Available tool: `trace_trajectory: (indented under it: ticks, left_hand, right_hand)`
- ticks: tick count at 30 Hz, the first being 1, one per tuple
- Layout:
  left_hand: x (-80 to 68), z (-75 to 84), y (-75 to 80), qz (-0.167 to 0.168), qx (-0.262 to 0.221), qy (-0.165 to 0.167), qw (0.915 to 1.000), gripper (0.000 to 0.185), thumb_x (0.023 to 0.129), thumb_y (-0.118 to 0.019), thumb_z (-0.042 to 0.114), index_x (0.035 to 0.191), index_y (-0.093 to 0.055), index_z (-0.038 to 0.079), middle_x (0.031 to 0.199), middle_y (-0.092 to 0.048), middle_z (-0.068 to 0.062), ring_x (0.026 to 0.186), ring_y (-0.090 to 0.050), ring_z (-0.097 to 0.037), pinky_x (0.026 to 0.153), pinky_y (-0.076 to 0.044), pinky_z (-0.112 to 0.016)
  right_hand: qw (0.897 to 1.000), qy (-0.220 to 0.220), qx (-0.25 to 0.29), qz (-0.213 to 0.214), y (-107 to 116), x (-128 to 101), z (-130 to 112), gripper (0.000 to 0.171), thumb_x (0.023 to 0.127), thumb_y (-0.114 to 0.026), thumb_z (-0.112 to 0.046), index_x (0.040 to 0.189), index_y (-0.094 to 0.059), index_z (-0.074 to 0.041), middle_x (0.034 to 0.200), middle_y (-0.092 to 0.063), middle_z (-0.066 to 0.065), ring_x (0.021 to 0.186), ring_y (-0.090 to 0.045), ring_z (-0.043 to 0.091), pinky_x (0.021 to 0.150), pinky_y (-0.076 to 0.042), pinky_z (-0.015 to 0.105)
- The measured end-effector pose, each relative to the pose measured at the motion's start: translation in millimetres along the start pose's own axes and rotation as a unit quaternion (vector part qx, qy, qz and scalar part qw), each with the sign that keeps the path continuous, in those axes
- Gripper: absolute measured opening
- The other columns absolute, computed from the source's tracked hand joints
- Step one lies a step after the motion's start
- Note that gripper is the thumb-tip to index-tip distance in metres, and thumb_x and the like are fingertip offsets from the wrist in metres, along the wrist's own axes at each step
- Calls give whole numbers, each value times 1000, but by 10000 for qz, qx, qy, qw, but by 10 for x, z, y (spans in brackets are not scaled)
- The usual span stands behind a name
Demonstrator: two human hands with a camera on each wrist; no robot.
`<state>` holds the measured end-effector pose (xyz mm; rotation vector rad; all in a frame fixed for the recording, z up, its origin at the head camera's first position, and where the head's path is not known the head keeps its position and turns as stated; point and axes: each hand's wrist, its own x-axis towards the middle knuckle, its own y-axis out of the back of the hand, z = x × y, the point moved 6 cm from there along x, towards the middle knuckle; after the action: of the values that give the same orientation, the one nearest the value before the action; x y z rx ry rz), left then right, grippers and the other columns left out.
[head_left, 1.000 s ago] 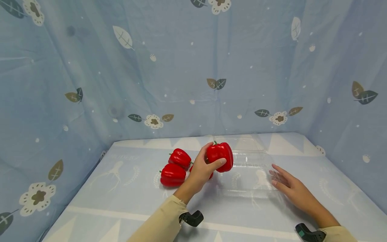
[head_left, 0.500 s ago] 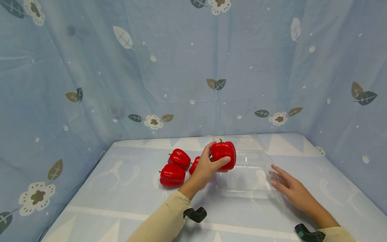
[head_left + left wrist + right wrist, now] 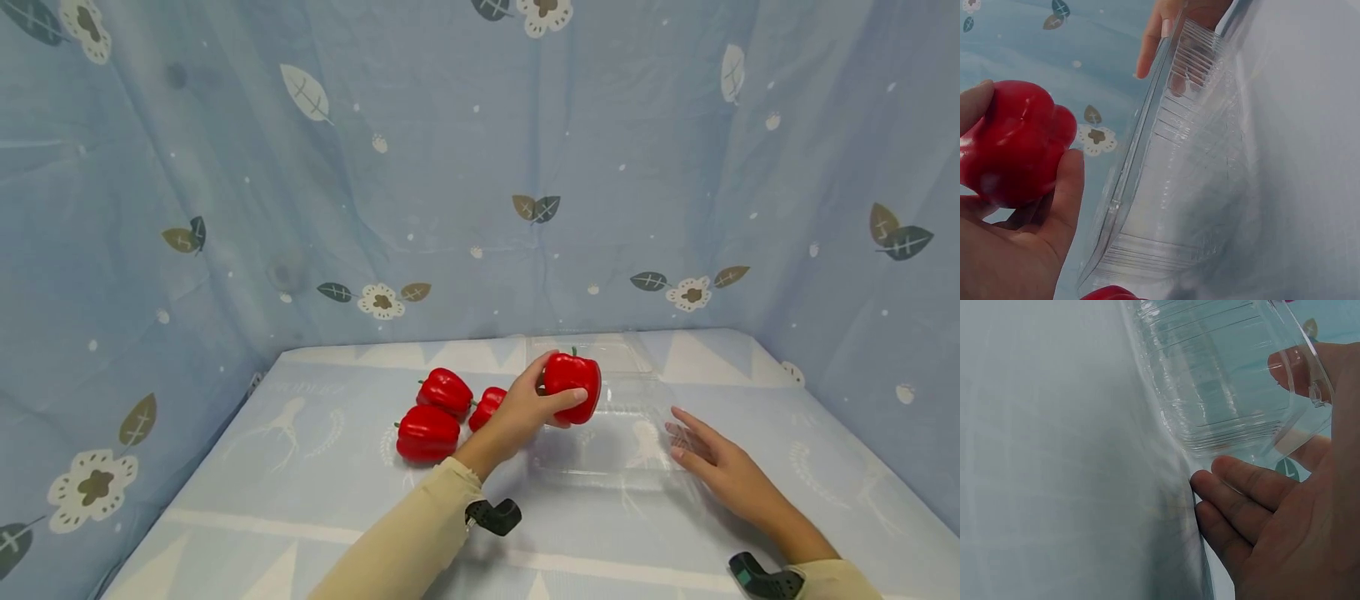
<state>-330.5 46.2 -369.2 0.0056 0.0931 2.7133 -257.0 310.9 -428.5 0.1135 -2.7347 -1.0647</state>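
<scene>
My left hand [image 3: 525,408] grips a red bell pepper [image 3: 573,385], thumb on its near side, and holds it above the left part of a clear plastic box [image 3: 592,479]. In the left wrist view the pepper [image 3: 1019,140] is clear of the box's rim [image 3: 1129,165]. My right hand [image 3: 731,475] is at the box's right side, its fingers extended. Through the plastic wall some of its fingers [image 3: 1194,62] show in the left wrist view; in the right wrist view fingertips [image 3: 1225,465] lie against or close by the box's lower corner [image 3: 1210,434].
Left of the box lie more red bell peppers: one at the back [image 3: 445,392], one in front [image 3: 427,434], and one partly hidden by my left hand [image 3: 487,407]. Behind the box is a flat clear plastic lid [image 3: 600,350]. A blue patterned curtain [image 3: 465,167] encloses the table.
My left hand has moved right with the bell pepper, over the box. The pepper behind that hand shows more now. My right hand stays at the box's side.
</scene>
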Motion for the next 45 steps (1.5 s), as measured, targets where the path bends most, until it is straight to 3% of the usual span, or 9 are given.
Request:
trace_trajectory:
  ticks: [5, 9, 19, 22, 25, 28, 36, 45]
  left_hand:
    - [62, -40, -69, -222, 91, 83, 9997, 86, 73, -81, 39, 146, -35, 35, 121, -54, 7, 111, -51, -20, 79, -55, -42]
    - [99, -67, -139, -347, 223, 78, 9991, 86, 75, -80, 37, 147, -33, 35, 120, -53, 5, 107, -53, -21, 76, -56, -40]
    - [152, -51, -245, -139, 703, 18, 9974, 88, 75, -78, 42, 149, -31, 31, 117, -53, 5, 99, -56, -19, 69, -56, -34]
    - [176, -42, -256, -79, 759, 66, 9971, 87, 76, -78, 43, 148, -31, 31, 116, -53, 6, 99, -56, -19, 69, -56, -34]
    - [207, -51, -257, -8, 753, 150, 9971, 82, 75, -78, 44, 145, -37, 30, 115, -54, 6, 100, -55, -19, 70, -56, -36]
    - [237, -74, -273, 31, 805, 237, 9965, 77, 73, -79, 44, 139, -43, 33, 113, -55, 9, 102, -54, -17, 70, -56, -37]
    - [303, -70, -427, 115, 1262, -24, 9919, 80, 75, -80, 35, 144, -38, 37, 121, -55, 9, 108, -52, -18, 69, -56, -34]
    - [349, -88, -479, 166, 1928, 112, 9810, 80, 77, -78, 29, 145, -35, 36, 130, -51, 7, 116, -49, -20, 79, -54, -38]
  right_hand:
    - [9999, -55, -138, 65, 9, 11, -16, 66, 97, -52, -39, 151, -25, -12, 144, -40, 22, 127, -45, 35, 88, -44, 17]
    - [9998, -53, -150, 138, 6, 5, -11, 66, 97, -53, -39, 151, -26, -12, 141, -45, 20, 127, -45, 35, 86, -38, 9]
    - [9995, -87, -234, 212, 23, 12, 0, 66, 96, -55, -40, 150, -29, -14, 137, -50, 18, 126, -47, 34, 84, -34, 6]
    - [9994, -88, -259, 230, 29, 14, -14, 66, 96, -54, -40, 150, -29, -13, 137, -50, 18, 126, -47, 35, 88, -41, 13]
    - [9996, -47, -204, 191, 23, 19, -35, 66, 96, -54, -38, 150, -27, -11, 140, -46, 21, 126, -46, 37, 94, -47, 34]
    - [9997, -115, -160, 112, 9, 13, -32, 67, 97, -53, -40, 151, -25, -11, 141, -43, 23, 127, -45, 39, 93, -45, 50]
    - [9994, -230, -231, 142, 6, -16, 9, 68, 96, -54, -42, 151, -26, -12, 139, -47, 22, 126, -47, 39, 91, -47, 50]
    - [9993, -230, -264, 127, -15, 18, 6, 68, 95, -54, -43, 151, -26, -15, 139, -47, 20, 125, -49, 36, 93, -46, 48]
